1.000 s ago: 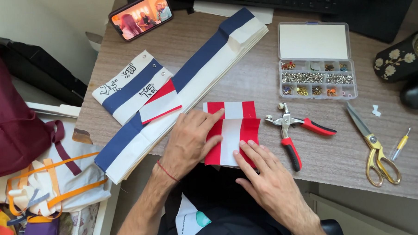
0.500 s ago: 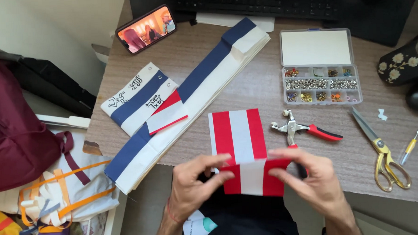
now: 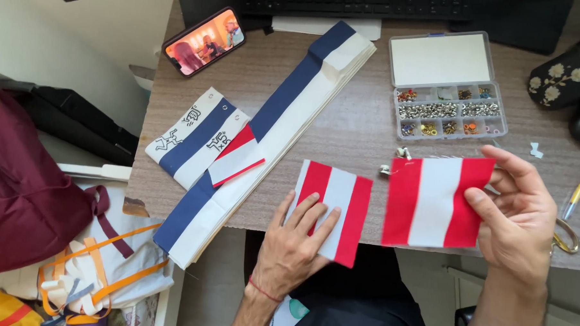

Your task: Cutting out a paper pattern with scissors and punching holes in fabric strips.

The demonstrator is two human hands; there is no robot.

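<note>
My left hand [image 3: 291, 246] lies flat, fingers spread, on a red-and-white striped cloth piece [image 3: 343, 203] at the front edge of the brown desk [image 3: 359, 131]. My right hand [image 3: 517, 216] pinches the right edge of a second red-and-white striped piece [image 3: 429, 203], holding it up just above the desk, to the right of the first. The two pieces are apart.
A long blue-and-white folded strip [image 3: 269, 128] crosses the desk diagonally, with a smaller blue-white piece [image 3: 189, 137] and a red-white scrap [image 3: 235, 157] beside it. A clear compartment box of eyelets [image 3: 448, 87], a phone [image 3: 203, 41], a keyboard [image 3: 355, 0], scissors handles [image 3: 566, 237] and bags [image 3: 28, 204] at left.
Both hands had held one folded striped piece at the desk edge. Now two pieces are separate: the left hand presses one down, the right has carried the other rightward, covering the pliers.
</note>
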